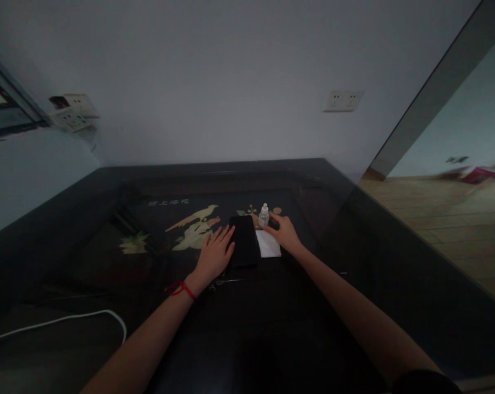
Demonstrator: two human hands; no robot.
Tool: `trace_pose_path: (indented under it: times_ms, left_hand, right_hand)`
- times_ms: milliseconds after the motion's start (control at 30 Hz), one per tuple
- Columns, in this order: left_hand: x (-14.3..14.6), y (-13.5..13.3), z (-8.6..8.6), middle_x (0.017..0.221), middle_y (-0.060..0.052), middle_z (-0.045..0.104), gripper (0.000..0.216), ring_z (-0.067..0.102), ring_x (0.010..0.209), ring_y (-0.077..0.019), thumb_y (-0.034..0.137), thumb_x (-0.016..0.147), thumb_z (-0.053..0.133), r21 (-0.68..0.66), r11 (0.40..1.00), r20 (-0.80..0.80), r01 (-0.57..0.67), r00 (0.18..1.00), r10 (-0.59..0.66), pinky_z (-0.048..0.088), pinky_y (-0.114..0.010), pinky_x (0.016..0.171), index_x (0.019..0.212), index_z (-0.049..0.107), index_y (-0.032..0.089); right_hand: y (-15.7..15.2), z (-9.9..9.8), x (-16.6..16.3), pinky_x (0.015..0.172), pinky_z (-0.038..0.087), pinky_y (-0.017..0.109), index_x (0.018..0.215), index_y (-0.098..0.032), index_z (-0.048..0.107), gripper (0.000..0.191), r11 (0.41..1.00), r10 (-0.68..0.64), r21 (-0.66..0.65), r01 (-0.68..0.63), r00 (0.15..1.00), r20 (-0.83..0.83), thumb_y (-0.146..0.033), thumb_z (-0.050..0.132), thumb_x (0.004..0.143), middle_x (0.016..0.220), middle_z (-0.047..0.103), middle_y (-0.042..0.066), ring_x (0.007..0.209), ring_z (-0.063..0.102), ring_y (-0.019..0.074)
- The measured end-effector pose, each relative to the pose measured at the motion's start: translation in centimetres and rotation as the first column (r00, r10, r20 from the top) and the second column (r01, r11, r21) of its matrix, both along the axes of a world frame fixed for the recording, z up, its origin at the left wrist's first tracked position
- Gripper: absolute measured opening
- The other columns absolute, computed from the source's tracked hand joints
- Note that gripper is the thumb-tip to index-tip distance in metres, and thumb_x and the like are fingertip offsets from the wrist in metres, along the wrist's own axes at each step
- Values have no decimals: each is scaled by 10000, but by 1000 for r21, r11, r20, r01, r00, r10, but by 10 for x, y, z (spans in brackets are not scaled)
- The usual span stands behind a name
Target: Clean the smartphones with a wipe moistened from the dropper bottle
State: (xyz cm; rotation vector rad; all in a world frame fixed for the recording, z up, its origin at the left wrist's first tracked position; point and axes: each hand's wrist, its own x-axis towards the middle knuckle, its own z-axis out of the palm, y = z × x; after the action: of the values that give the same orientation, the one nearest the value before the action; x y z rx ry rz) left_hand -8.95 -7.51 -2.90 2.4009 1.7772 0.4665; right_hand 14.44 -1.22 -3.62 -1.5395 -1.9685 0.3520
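A black phone (244,243) lies flat on the dark glossy table (214,350). My left hand (215,253), with a red string round the wrist, rests beside it; the fingers are stretched out and the tips touch its left edge. Right of the phone is a folded white paper or cloth (269,246). Just behind that stands a small dropper bottle (263,218) with a white cap, upright. My right hand (285,234) is at the bottle's right side, thumb and forefinger apart and curved toward it. Whether the fingers touch the bottle I cannot tell.
A small metal object (214,285), perhaps keys, lies near my left wrist. A white cable (87,314) runs over the table's left front. The wall (214,109) behind carries sockets (343,101). Beyond the table's right edge is a wooden floor (448,230).
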Motion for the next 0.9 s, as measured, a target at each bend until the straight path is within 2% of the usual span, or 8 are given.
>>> trace_pose_path:
  times_ms: [200,500,700,767,900]
  left_hand:
    - [-5,3,-4,1418,-38,362,486,271,1332,-195,325,911,273,-4,1000,-18,-2,1000,2,203,-443,1077,1386,287,224]
    - [-5,2,-3,1409,-26,378,482,284,1327,-178,321,907,284,3,1000,-15,-7,1000,7,211,-431,1083,1379,298,223]
    - [-7,3,-4,1412,-37,374,481,291,1324,-185,320,906,293,2,1000,-14,2,1000,-2,223,-436,1079,1376,304,220]
    - [-7,3,-4,1407,-43,381,479,294,1323,-188,315,905,296,4,1000,-11,-1,1000,1,221,-440,1080,1373,310,215]
    - [-5,2,-2,1404,-48,385,478,291,1324,-193,312,901,309,3,1000,-4,-4,1000,4,215,-445,1084,1367,322,206]
  right_hand:
    - [15,-7,-7,766,499,365,1074,-150,544,275,1000,1,-14,-1,1000,22,-338,518,875,1056,578,59,892,583,166]
    - [3,-18,-14,791,474,381,1041,-146,548,267,996,-25,86,26,1000,-8,-342,533,860,1007,585,52,898,571,174]
    - [-6,-6,-7,806,458,387,1173,-139,466,443,991,-23,129,27,999,-34,-286,608,780,1041,577,110,944,539,229]
    - [-19,2,3,841,442,392,1153,-154,489,405,990,16,143,-14,1000,-13,-275,600,783,1068,562,112,986,523,233]
    - [-50,9,16,898,409,389,1007,-235,605,236,975,174,125,-185,981,90,-250,619,772,1110,557,65,1047,498,227]
